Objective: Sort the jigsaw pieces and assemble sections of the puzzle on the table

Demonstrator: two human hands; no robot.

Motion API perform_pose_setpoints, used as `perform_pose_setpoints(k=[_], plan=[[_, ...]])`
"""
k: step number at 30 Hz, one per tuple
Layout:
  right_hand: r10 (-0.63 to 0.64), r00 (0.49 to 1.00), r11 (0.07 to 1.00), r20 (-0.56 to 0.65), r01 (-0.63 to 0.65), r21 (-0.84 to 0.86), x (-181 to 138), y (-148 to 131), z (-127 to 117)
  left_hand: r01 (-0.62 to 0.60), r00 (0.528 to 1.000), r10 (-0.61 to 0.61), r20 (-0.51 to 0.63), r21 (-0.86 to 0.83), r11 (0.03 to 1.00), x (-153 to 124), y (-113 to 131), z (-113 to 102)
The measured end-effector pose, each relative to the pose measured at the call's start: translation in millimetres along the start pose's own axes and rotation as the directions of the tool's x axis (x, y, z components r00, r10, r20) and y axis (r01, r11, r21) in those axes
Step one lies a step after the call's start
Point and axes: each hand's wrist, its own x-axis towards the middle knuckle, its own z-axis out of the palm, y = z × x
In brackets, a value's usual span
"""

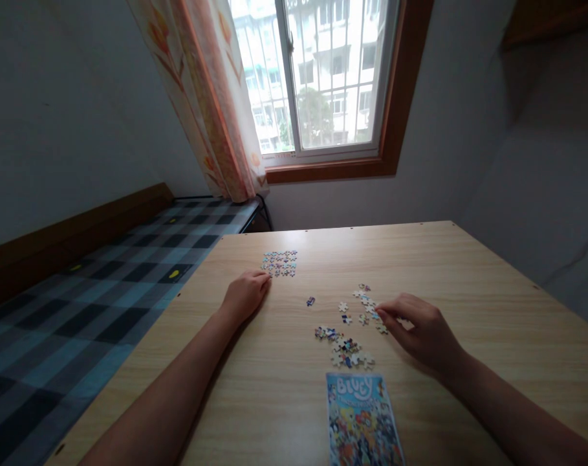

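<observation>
My left hand (248, 294) rests on the table with its fingers curled together. Its fingertips reach the near left corner of a block of jigsaw pieces (280, 263) laid out in rows. Anything under those fingers is hidden. Over on the right, my right hand (414, 329) pinches thumb and forefinger on a puzzle piece (378, 312) at the edge of some scattered pieces (364, 301). Closer to me lies a heap of mixed pieces (346, 346), some pale side up. One dark piece (310, 301) sits alone between the hands.
A colourful picture card marked "Bluey" (364, 421) lies at the near side of the wooden table (473, 285). To the left is a bed with a checked cover (104, 291). A window (332, 77) and a flowered curtain (211, 97) are beyond the table.
</observation>
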Motion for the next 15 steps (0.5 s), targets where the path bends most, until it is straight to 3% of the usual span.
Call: perform_pose_setpoints(k=[8,15], plan=[[-0.007,1.000,1.000,-0.005,0.007,-0.003,-1.1,2.0,0.3,0.020,0.999,-0.020,0.037,0.003,1.000,-4.4,19.8,-2.3],[-0.006,1.000,1.000,0.009,0.006,-0.001,-1.2,0.2,-0.1,0.084,0.996,-0.084,-0.004,-0.029,0.996,-4.2,16.8,1.2]])
